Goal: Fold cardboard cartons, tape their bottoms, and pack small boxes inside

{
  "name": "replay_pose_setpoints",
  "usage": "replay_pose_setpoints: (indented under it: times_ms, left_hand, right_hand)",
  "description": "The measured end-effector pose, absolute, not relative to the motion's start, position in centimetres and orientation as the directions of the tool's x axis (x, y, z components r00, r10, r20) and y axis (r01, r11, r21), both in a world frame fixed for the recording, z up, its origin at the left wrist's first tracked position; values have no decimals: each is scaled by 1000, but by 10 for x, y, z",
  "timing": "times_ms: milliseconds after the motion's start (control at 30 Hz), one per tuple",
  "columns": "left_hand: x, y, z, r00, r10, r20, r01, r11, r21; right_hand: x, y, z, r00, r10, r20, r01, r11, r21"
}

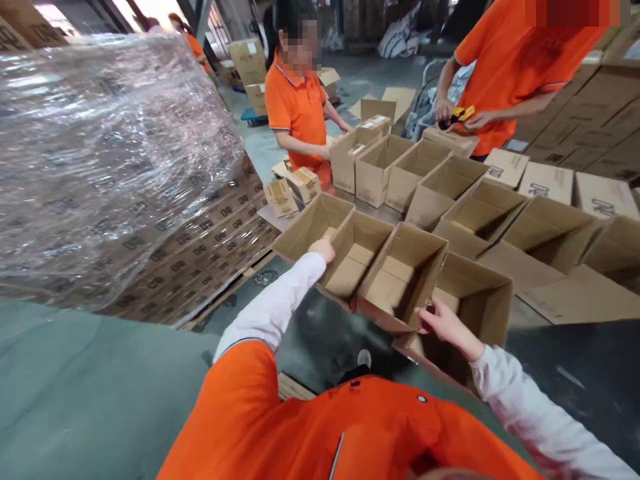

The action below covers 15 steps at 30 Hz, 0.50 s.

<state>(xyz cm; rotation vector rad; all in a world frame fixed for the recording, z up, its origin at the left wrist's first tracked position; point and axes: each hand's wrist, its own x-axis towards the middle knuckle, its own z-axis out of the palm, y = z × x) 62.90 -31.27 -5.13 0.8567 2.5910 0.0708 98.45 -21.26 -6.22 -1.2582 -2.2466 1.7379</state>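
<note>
In front of me stands a row of open-topped cardboard boxes, their flaps not standing up and their insides showing bare cardboard. My left hand (323, 249) is closed over the adjoining walls of the leftmost box (293, 241) and the second box (351, 261); its fingertips are partly hidden behind the rim. At the near right corner of the third box (387, 310), my right hand (445, 323) pinches the rim. That hand reaches across the opening of the fourth box (483, 283), which sits a little apart at an angle.
Behind is a second row of open boxes (417, 173), with closed printed boxes (547, 180) beyond. Small cartons (280, 198) lie at the table's left end. A plastic-wrapped pallet stack (115, 167) stands left. Two co-workers in orange shirts face the table; one holds a yellow tool (463, 115).
</note>
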Motion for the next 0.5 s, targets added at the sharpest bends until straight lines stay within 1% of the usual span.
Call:
replay_pose_setpoints:
  times_ms: [100,167,300,400,500]
  left_hand:
    - [629,-309,-63,-734,582,-350,550,812,198]
    - [628,-307,-67,-729,590,-347,548,807,221]
    - [622,-305,-69,-714,614,-337,554,790,263]
    - [611,-297,-66,-688,648,-326,573,761,302]
    - [595,-281,-57,-610,737,-290,624,673,397]
  right_hand:
    - [987,-212,-72,-605,611,-510,582,-99,-807]
    - [989,-212,-78,-559,633,-536,579,-164,-798]
    - [985,-213,-85,-506,663,-552,582,-210,-785]
    - [976,-202,-90,-490,684,-541,557,-233,-797]
    - [969,-180,-93,-444,725,-526,568,-226,-791]
